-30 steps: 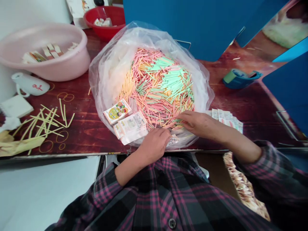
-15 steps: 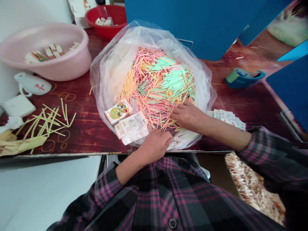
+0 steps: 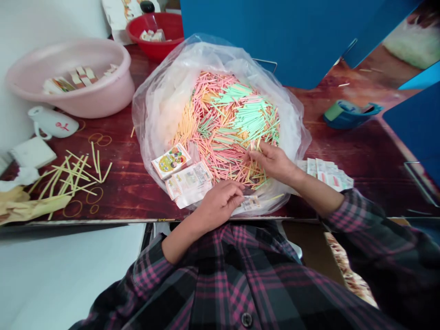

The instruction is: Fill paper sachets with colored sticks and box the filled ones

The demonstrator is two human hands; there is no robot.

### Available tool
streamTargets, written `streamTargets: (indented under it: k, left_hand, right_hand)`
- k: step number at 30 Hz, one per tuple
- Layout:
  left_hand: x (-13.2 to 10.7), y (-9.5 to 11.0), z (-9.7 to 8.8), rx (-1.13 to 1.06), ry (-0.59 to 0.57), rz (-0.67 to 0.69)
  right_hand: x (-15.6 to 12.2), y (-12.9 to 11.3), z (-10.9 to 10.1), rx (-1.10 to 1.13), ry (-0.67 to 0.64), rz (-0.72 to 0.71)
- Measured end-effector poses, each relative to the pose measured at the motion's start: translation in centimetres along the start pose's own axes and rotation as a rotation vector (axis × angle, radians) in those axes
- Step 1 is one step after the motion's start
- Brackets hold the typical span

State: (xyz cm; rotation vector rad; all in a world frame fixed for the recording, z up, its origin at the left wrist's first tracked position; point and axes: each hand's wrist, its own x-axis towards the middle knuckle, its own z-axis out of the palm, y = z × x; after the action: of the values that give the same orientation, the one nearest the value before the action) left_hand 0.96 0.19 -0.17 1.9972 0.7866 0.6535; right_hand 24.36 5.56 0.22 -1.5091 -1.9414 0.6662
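Here, the left hand point(image 3: 220, 204) pinches a printed packet point(image 3: 251, 203) between thumb and bent fingers at the near edge of the plastic bag point(image 3: 156, 110). The right hand's point(image 3: 273, 160) curled fingers touch colored sticks point(image 3: 223, 133) heaped inside; whether they grip any, I cannot tell.

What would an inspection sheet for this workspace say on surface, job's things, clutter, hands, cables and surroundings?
Surface: dark red tabletop, glossy.
Job's things: coloured sticks in an open clear bag; printed packets on its near left edge.
Clutter: loose yellow sticks, rubber bands, white mug.
Hands: left hand at a small packet; right hand at the coloured sticks; grips unclear.
Cables: nothing seen.
Surroundings: blue panels, pink basin, red basin.
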Motion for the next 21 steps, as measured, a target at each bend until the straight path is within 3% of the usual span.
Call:
streamTargets:
  k: [3,7,11,16,18,21]
  left_hand:
    - [0.1,0.3,-0.3,-0.125,0.04,-0.03]
    - [0.0,0.5,-0.5,-0.258,0.059,-0.125]
    - [0.4,0.8,-0.6,-0.399,0.015,-0.149]
    - [0.7,0.9,-0.7,-0.404,-0.02,-0.129]
    - [0.7,0.8,-0.6,-0.406,-0.025,-0.136]
    - [1.2,0.5,-0.2,-0.412,-0.086,-0.111]
  right_hand:
    - [0.0,-0.5,0.3,0.192,0.073,0.028]
    - [-0.2,-0.9,0.6,0.134,0.143,0.012]
    - [-0.7,-1.4,1.7,0.242,0.301,0.018]
    - [-1.5,-1.4,3.7,0.236,0.137,0.079]
    - [-1.4,-1.5,3.7,0.401,0.161,0.155]
    - [-0.8,-2.7,3.0,0.891,0.266,0.282]
